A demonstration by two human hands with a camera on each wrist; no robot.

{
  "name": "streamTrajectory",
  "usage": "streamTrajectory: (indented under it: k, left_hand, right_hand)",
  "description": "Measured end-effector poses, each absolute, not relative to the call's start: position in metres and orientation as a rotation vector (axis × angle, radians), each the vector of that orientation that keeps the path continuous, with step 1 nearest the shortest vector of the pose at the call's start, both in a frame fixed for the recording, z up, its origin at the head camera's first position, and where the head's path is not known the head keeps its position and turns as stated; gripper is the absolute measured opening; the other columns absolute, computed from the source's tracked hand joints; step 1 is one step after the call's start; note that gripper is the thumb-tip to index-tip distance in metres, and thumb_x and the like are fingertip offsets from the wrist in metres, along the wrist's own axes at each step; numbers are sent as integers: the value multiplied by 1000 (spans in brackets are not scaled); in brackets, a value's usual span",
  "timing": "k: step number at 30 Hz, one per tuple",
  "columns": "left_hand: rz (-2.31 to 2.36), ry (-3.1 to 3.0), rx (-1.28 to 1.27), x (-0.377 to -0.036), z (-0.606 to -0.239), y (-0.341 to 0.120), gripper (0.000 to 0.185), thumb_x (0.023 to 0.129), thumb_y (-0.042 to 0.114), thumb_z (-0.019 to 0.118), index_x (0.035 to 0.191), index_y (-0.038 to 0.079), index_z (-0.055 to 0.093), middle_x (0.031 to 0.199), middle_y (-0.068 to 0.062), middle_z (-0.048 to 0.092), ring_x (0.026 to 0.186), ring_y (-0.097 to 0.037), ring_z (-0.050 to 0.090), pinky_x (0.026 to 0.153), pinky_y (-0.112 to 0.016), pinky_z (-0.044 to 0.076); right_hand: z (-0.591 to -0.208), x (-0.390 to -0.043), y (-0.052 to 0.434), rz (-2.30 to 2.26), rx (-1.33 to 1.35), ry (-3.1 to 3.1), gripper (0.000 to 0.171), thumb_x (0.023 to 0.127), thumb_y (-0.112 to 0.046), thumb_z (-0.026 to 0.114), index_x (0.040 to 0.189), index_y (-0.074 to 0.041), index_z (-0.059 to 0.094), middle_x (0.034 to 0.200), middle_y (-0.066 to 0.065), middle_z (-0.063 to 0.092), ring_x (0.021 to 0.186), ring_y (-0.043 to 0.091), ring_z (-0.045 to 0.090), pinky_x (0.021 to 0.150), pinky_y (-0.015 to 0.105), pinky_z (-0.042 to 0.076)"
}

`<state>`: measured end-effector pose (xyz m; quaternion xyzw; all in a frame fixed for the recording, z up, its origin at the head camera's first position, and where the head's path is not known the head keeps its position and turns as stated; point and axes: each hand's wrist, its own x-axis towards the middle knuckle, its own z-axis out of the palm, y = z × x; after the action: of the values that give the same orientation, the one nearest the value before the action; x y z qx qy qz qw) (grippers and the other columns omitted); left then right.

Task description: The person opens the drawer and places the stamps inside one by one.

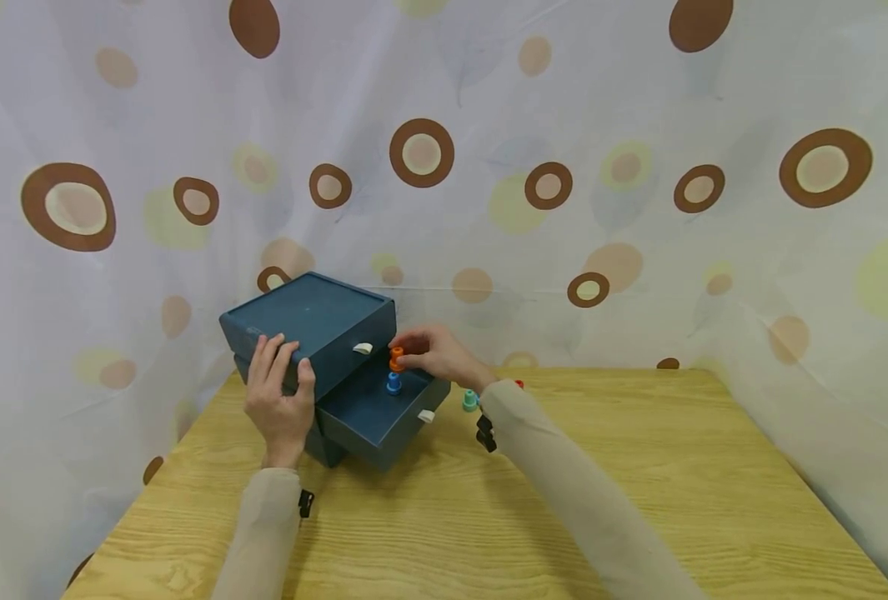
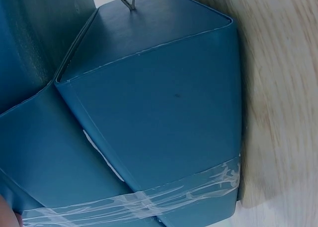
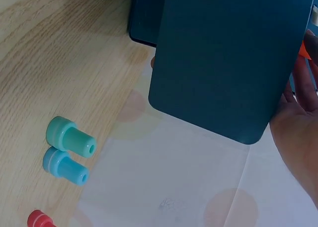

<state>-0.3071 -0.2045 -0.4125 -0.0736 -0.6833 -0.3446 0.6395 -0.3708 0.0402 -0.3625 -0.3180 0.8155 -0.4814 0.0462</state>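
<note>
The right hand (image 1: 436,354) pinches an orange peg (image 1: 396,359) between thumb and fingertips, a narrow grip closed round the peg's upper part. The peg is upright, right at the fingertips, over the pulled-out lower drawer (image 1: 379,412) of a dark blue drawer box (image 1: 316,321). Directly below the grip a blue peg (image 1: 393,382) stands upright in that drawer, just under the orange one; whether the 2 touch cannot be told. In the right wrist view only a sliver of orange shows past the box edge, beside the palm (image 3: 298,132).

The left hand (image 1: 282,392) rests on the near left corner of the box, fingers laid fairly straight over the top edge and thumb against the front, so this grip is wide and merely steadies the box. The left wrist view shows the blue box walls (image 2: 159,113) close up, with clear tape (image 2: 149,199) running across them.

Behind the right wrist, on the wooden desk (image 1: 639,467), lie 3 more pegs well apart from the grip: a teal-green peg (image 3: 69,136) and a light blue peg (image 3: 63,165) side by side, almost touching, and a red peg (image 3: 39,220) near them at the picture's edge. Each drawer front carries a small white pull tab (image 1: 363,348). A spotted curtain (image 1: 639,167) hangs behind the desk.
</note>
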Motion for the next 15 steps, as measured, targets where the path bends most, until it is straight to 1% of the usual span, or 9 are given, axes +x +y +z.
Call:
streamTrajectory:
  k: [5,10,15]
  left_hand:
    - [-779,-1566,-157,-307,-412,-205,37,88,34,57,108,9,76,122,-11,69,127,-32,57,110,-50,42]
    - [-781,-1566,-164,-307,-412,-204,36,88,33,57,108,9,76,123,-11,69,127,-32,57,110,-50,42]
    - [-781,-1559,-160,-307,-412,-204,36,88,33,57,108,9,76,122,-11,69,127,-32,57,110,-50,42]
  right_hand:
    - [-364,-372,34,-1412,-1016,2484,31,91,-6,66,122,0,66,115,13,71,102,21,68,93,30,55]
    - [-362,-370,28,-1382,-1010,2486,33,91,-8,67,123,0,66,113,12,72,100,20,69,92,30,55]
    - [-362,-369,20,-1351,-1018,2480,30,89,-9,69,119,-1,68,111,11,73,96,18,70,90,29,56]
